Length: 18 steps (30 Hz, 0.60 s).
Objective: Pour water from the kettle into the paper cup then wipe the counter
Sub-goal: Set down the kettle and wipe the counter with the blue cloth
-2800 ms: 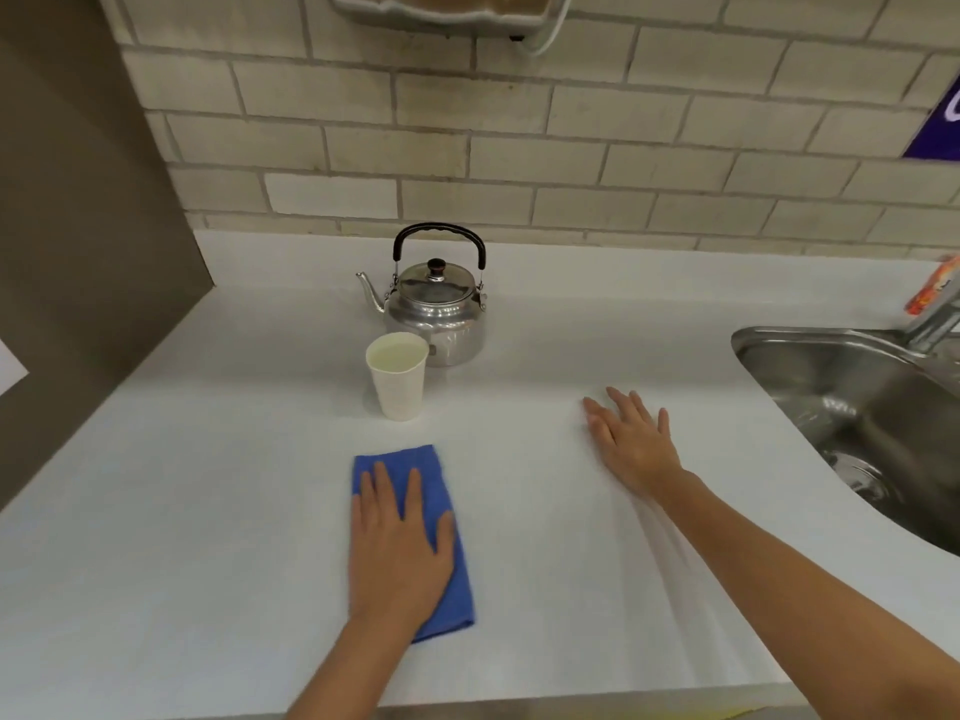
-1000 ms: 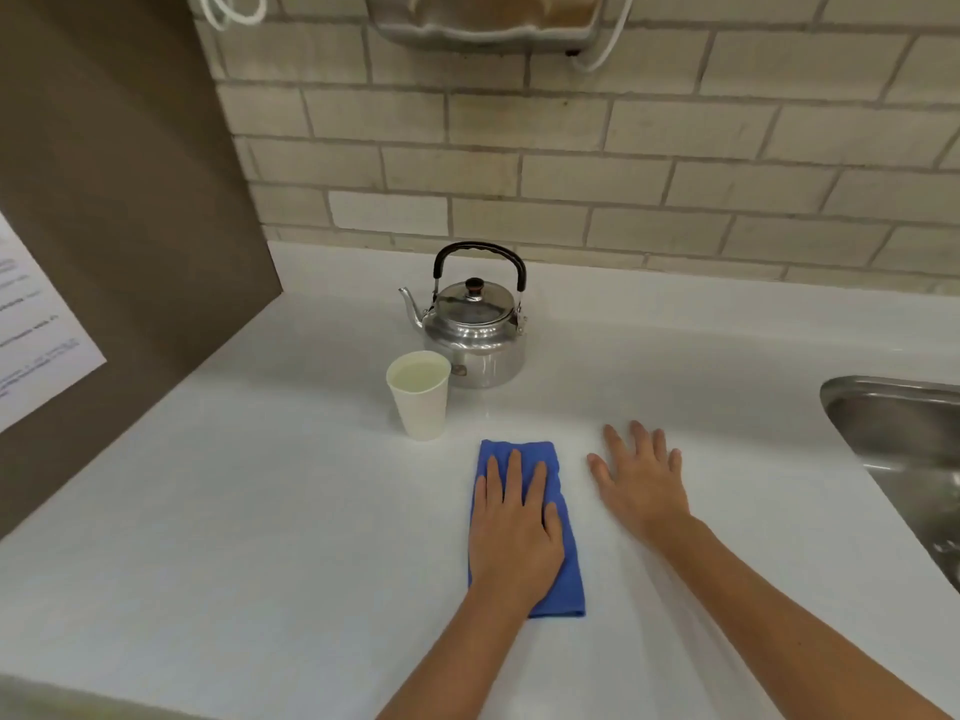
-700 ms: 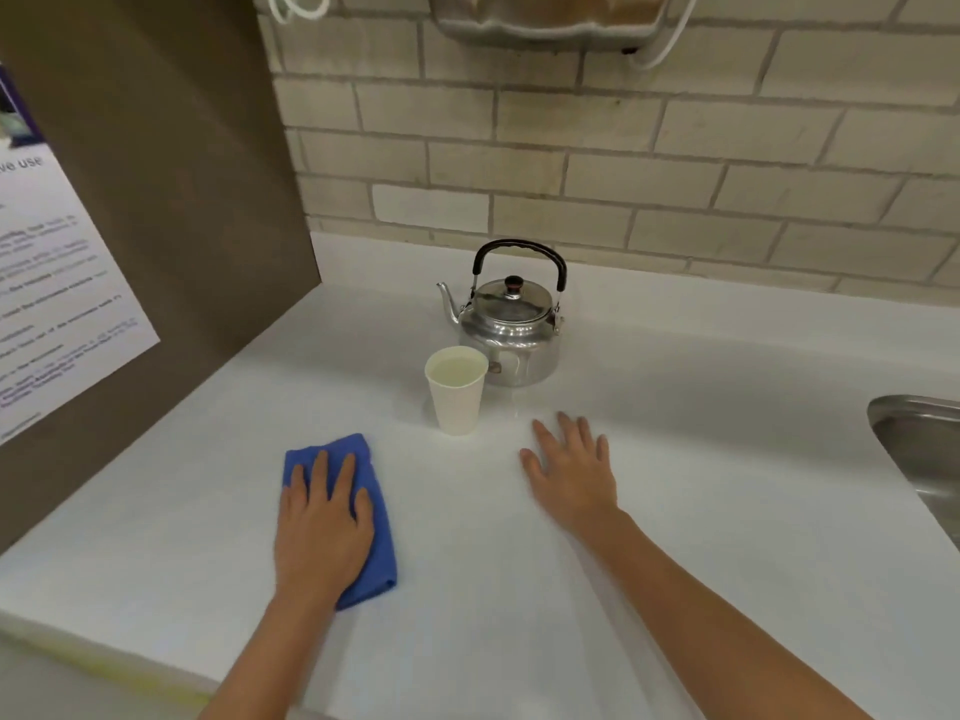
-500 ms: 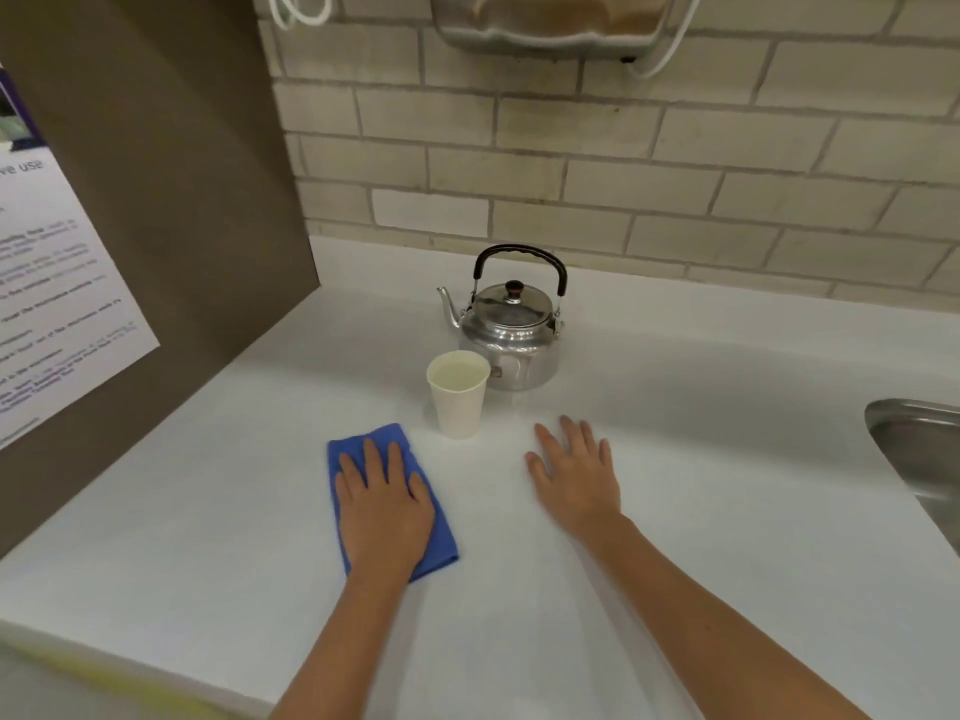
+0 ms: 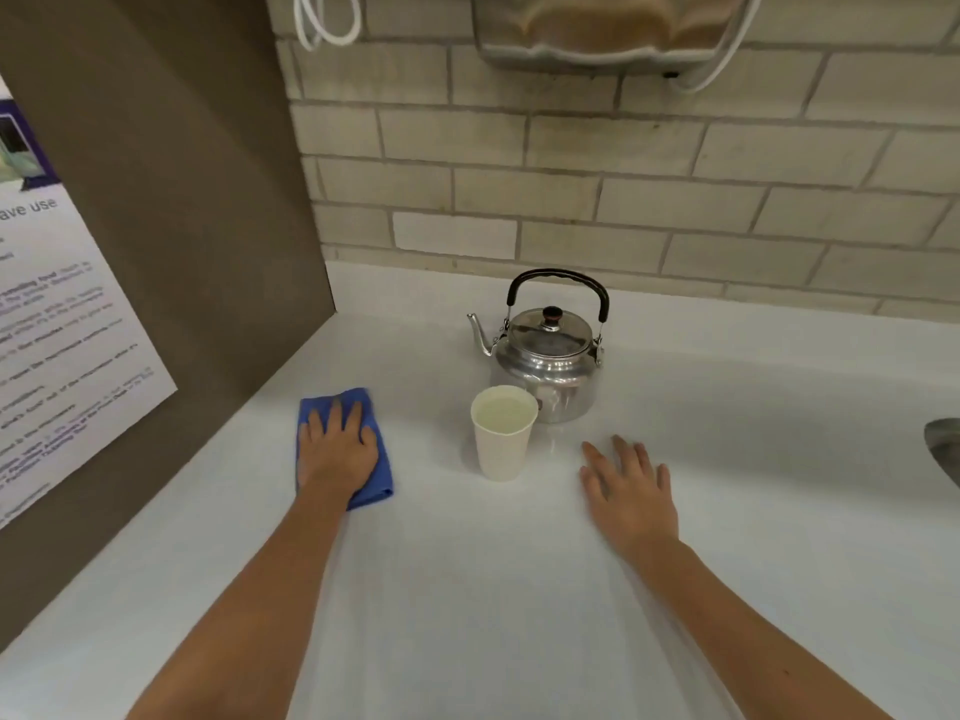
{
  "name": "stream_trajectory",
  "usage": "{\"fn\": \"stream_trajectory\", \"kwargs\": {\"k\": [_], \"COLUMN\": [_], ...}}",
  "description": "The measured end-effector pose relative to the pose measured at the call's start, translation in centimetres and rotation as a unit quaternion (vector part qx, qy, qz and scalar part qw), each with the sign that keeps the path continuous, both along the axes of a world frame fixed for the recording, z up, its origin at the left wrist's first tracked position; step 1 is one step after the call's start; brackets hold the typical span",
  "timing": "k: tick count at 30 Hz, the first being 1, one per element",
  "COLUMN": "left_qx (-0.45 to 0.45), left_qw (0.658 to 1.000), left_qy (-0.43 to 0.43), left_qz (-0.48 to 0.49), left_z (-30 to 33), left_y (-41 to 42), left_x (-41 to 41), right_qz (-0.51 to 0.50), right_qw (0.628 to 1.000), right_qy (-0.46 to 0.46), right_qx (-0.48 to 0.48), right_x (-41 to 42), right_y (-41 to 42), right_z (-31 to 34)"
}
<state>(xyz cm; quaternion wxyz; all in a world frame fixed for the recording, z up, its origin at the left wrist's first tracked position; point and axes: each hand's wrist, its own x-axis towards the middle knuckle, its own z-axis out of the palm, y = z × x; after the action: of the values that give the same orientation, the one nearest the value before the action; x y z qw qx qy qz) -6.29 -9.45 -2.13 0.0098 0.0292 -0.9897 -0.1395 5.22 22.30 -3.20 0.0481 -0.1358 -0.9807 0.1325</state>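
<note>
**Blue cloth at work: pouring done, wiping under way**

Blue cloth (image 5: pixel 343 444), folded, lies flat on the white surface (image 5: pixel 493 589) under the left hand (image 5: pixel 337 452), whose fingers are spread apart and pressed down on it rather than closed around it. The cloth sits at about 9 o'clock from the paper cup (image 5: pixel 503 439), near the brown side panel (image 5: pixel 171 226) but apart from it.

The paper cup stands upright and holds liquid almost to its rim, so the pouring step looks complete. The steel kettle (image 5: pixel 545 356) stands upright just behind the cup, at roughly 1 o'clock from it, lid on, handle raised, spout pointing to 9 o'clock; nobody holds it.

The right hand (image 5: pixel 628 491) rests palm-down on the surface at about 4 o'clock from the cup, fingers apart, holding nothing, seemingly as a brace.

What remains, by this judgement, is the wipe itself: no puddle is visible, yet the stretch around the cup and kettle, and toward the sink edge (image 5: pixel 943 449) at 3 o'clock, may need a pass. The full cup is the thing to avoid knocking.
</note>
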Motion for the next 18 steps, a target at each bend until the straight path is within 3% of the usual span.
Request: {"fn": "stream_trajectory", "kwargs": {"k": [4, 7, 11, 18], "left_qx": [-0.037, -0.036, 0.007, -0.032], "left_qw": [0.99, 0.976, 0.976, 0.974], "left_qy": [0.031, 0.054, 0.07, 0.045], "left_qz": [-0.135, -0.208, -0.207, -0.219], "left_z": [0.4, -0.2, -1.6, -0.9], "left_y": [5.7, 5.4, 2.8, 3.0], "left_x": [0.0, 1.5, 2.1, -2.5], "right_qz": [-0.029, -0.045, -0.063, -0.083], "right_qw": [1.0, 0.999, 0.998, 0.996], "right_qy": [0.005, -0.003, -0.002, -0.029], "right_qx": [-0.004, -0.014, -0.022, -0.018], "right_x": [-0.5, -0.7, -0.8, -1.5], "right_y": [-0.6, -1.1, -1.7, -2.3], "right_z": [0.4, 0.8, 1.3, 2.8]}}
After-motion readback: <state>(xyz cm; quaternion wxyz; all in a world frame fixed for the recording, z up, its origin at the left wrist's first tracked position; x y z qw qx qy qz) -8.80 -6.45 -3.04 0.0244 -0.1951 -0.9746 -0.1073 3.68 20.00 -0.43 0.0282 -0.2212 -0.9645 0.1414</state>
